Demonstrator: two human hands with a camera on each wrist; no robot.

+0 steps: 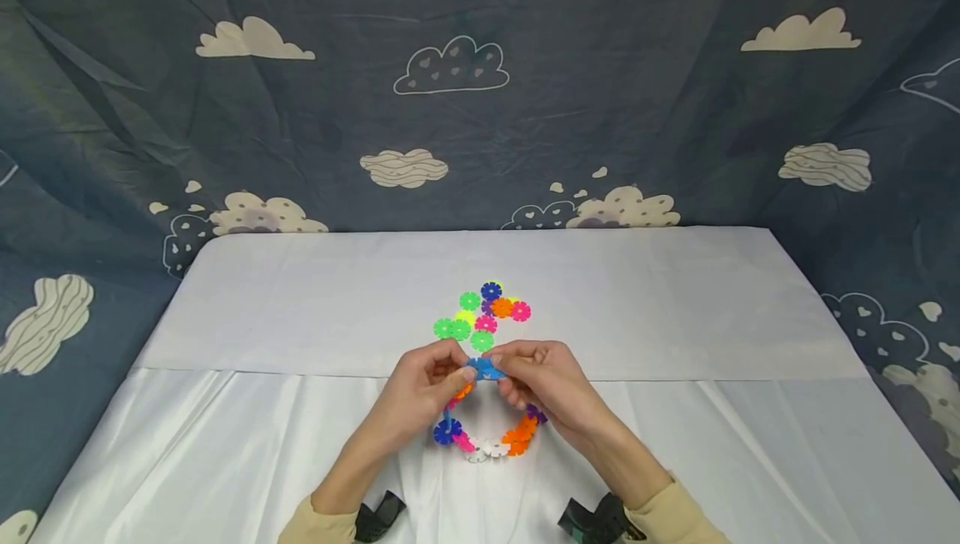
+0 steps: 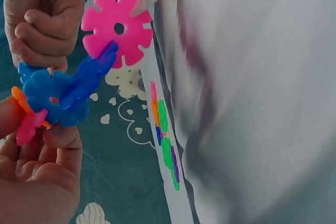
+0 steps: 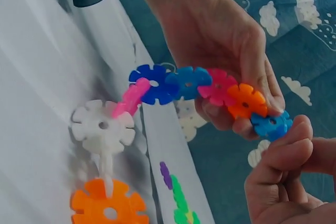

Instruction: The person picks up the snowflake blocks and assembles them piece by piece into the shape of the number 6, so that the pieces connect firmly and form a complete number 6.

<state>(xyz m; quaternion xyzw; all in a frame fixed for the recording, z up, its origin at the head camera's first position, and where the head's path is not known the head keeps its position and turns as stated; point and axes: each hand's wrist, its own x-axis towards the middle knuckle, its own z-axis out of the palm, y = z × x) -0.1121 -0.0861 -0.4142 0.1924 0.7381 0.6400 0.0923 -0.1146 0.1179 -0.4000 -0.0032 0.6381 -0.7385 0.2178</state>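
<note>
Head view: the fingers of the left hand [image 1: 422, 387] and right hand [image 1: 551, 384] are clamped from either side on light-blue discs [image 1: 486, 369] between them. From there a chain of notched discs [image 1: 491, 449] curves round on the near side of the hands, with pink and dark blue at left, white nearest, orange and purple at right. Just beyond the hands, loose discs [image 1: 482, 340] in mixed colours lie clustered on the white-covered bench [image 1: 300, 302]; a cloud-patterned cloth [image 1: 637, 111] hangs at the far side.

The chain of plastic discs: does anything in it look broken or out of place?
Nothing stands out. The chain shows no visible break, though the left hand and right hand hide parts. The loose discs lie clustered beyond it on the white table.
</note>
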